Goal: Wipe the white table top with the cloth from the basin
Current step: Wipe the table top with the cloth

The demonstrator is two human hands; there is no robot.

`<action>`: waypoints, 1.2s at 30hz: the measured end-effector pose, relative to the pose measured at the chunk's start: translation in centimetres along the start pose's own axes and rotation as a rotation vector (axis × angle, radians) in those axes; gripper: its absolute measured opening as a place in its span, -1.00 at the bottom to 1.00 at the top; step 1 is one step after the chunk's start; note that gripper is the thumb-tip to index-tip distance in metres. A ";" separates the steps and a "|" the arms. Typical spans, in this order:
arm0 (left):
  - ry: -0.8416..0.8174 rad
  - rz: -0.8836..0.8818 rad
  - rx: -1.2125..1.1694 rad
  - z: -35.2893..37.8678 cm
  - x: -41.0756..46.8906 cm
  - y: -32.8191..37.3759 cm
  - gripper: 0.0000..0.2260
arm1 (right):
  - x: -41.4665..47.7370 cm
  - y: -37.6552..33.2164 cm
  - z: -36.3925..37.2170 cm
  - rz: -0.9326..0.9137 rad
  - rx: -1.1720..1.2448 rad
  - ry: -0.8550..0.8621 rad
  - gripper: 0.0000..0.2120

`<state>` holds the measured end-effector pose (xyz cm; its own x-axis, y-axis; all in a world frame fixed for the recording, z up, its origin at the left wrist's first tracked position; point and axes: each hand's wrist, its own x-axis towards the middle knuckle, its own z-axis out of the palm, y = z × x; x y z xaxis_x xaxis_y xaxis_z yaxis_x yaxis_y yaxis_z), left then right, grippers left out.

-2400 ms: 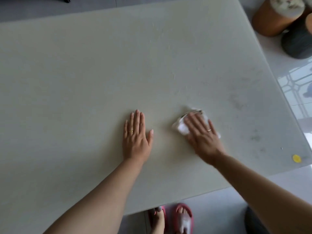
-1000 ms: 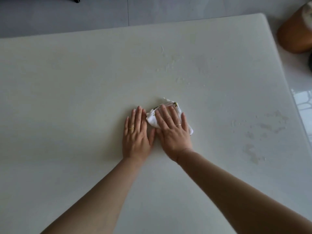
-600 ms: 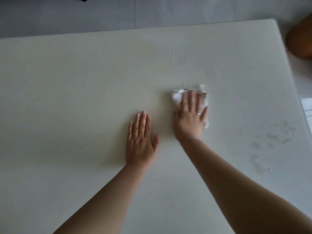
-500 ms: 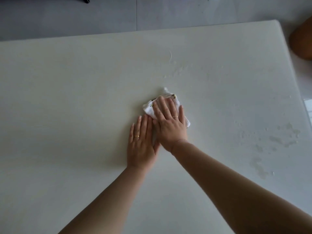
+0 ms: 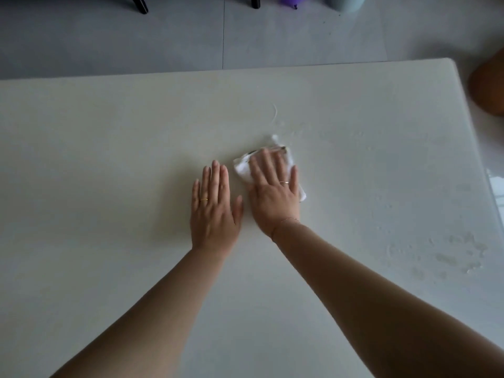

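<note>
The white table top (image 5: pixel 109 159) fills most of the view. A small white cloth (image 5: pixel 242 168) with a dark printed edge lies bunched near the table's middle. My right hand (image 5: pixel 274 192) presses flat on the cloth, fingers spread and blurred, covering most of it. My left hand (image 5: pixel 214 211) rests flat on the bare table just left of the cloth, palm down, fingers together, holding nothing. Thin wet streaks (image 5: pixel 275 115) show beyond the cloth, and damp patches (image 5: pixel 450 257) lie near the right edge.
Grey tiled floor (image 5: pixel 300 36) lies beyond the far table edge, with dark chair legs (image 5: pixel 139 4), a purple object (image 5: pixel 294 0) and a pale round container (image 5: pixel 345 2). A brown rounded object (image 5: pixel 488 85) stands off the table's right corner.
My right hand has slid the cloth back and forth beside my left hand; it now sits slightly right of where it was half a second ago. The left hand stays flat in place.
</note>
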<state>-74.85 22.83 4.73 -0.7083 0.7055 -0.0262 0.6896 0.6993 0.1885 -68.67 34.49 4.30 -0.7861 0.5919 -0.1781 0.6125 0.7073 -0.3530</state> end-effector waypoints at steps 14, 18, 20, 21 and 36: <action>-0.014 -0.030 0.025 1.3 3.9 0.8 -0.43 | 6.4 0.8 -1.2 0.239 0.038 0.085 -0.47; 0.015 -0.008 0.036 1.3 3.9 0.9 -0.49 | 6.4 -1.5 -0.3 -0.153 0.014 -0.042 -0.51; 0.001 -0.020 0.000 1.3 3.8 0.8 -0.43 | 7.5 1.1 -1.3 -0.245 -0.070 -0.020 -0.51; -0.011 -0.026 -0.010 1.3 3.8 0.7 -0.41 | 8.2 2.8 -1.8 -0.217 -0.104 0.012 -0.50; -0.037 -0.041 -0.064 0.9 4.1 0.8 -0.41 | 13.2 1.8 -2.9 -0.259 -0.091 -0.048 -0.51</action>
<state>-77.07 26.41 3.89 -0.7291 0.6807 -0.0716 0.6479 0.7201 0.2485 -77.73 44.73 3.92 -0.9191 0.3694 -0.1370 0.3939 0.8658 -0.3086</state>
